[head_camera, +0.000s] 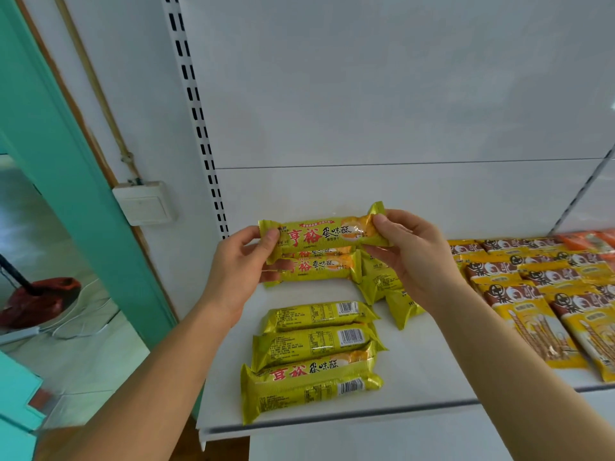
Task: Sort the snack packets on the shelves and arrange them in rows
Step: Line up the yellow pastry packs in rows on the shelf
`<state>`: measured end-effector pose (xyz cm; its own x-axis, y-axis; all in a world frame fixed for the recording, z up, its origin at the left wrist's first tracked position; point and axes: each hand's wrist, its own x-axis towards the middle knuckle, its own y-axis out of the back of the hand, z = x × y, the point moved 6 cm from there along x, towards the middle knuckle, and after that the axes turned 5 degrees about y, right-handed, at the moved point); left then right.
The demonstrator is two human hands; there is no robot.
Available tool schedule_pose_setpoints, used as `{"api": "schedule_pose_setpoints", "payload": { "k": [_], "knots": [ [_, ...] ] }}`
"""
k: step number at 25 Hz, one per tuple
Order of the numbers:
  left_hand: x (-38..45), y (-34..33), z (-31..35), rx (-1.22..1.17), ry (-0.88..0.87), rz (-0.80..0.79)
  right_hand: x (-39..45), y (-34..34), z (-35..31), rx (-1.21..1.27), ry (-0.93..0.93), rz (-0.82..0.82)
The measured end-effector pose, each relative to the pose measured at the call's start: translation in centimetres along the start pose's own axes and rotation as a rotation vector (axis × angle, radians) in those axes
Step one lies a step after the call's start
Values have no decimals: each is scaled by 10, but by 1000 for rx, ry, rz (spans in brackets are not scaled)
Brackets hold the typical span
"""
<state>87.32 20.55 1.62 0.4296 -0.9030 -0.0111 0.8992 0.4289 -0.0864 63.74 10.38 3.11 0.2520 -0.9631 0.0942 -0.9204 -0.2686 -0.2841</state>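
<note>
I hold a long yellow-green biscuit packet (pixel 321 235) level above the white shelf (pixel 416 371), print side facing me. My left hand (pixel 238 264) pinches its left end, and my right hand (pixel 411 257) pinches its right end. Just under it two more such packets (pixel 319 266) lie face up near the back. Closer to me, several of the same packets (pixel 316 354) lie stacked in a row, most with the barcode side up. A few others (pixel 382 284) lie askew under my right hand, partly hidden.
Yellow packets of biscuit sticks (pixel 532 294) fill the shelf's right part in overlapping rows, with orange packets (pixel 589 239) at the far right back. A slotted upright (pixel 196 111) bounds the shelf on the left. A wall switch (pixel 144 202) and teal door frame (pixel 76 161) lie further left.
</note>
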Motion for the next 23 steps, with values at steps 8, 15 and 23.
{"api": "schedule_pose_setpoints", "payload": {
  "k": [8,15,23],
  "knots": [
    [9,35,-2,100,-113,188,17,4,-9,-642,188,-24],
    [18,50,-39,635,-104,89,13,-2,13,-1191,288,-140],
    [20,43,-56,776,-121,58,14,3,31,-1491,247,-182]
  ]
}}
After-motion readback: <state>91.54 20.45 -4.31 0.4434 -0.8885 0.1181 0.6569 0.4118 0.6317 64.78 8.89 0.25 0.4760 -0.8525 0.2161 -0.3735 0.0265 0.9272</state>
